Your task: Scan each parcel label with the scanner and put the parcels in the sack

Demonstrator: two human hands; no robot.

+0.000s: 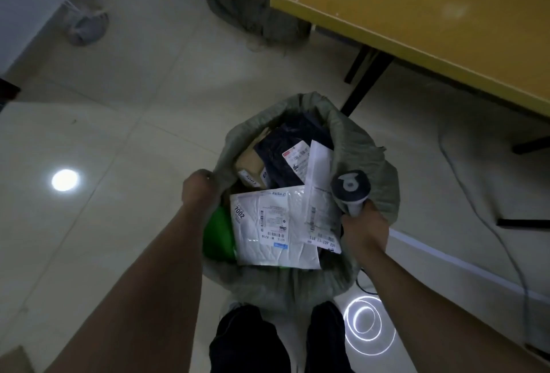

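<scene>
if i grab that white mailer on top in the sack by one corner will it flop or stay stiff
The white mailer will probably flop: its plastic skin is wrinkled. It lies thin, so likely light. Glossy film may slip.

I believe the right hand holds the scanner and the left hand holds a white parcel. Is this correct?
Not quite. In the head view the right hand holds the scanner, but the left hand grips the rim of the sack; the white parcel lies inside it.
</scene>
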